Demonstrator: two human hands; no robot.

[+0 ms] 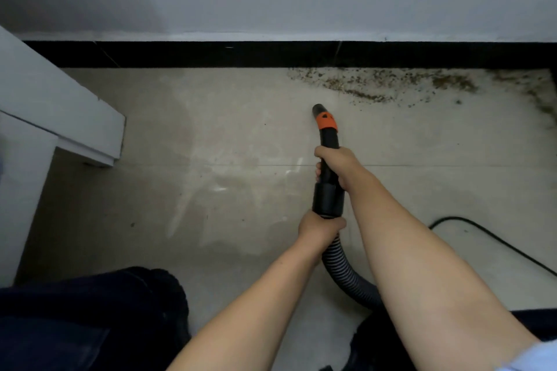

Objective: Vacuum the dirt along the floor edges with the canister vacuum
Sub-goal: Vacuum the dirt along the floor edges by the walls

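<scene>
A black vacuum nozzle (pixel 327 135) with an orange collar points at the beige tiled floor, its tip a short way left of and below the dirt. Brown dirt (pixel 376 83) lies scattered along the black baseboard (pixel 211 54) toward the right corner. My right hand (pixel 337 164) grips the rigid black tube just behind the collar. My left hand (pixel 319 227) grips the ribbed grey hose (pixel 343 271) where it joins the tube's cuff. The hose curves down and right under my right forearm. The canister itself is out of sight.
A white cabinet or door frame (pixel 60 117) juts in at the left. A black power cord (pixel 482 235) runs across the floor at the right. My dark trouser legs (pixel 90 319) fill the bottom edge. The grey wall rises above the baseboard.
</scene>
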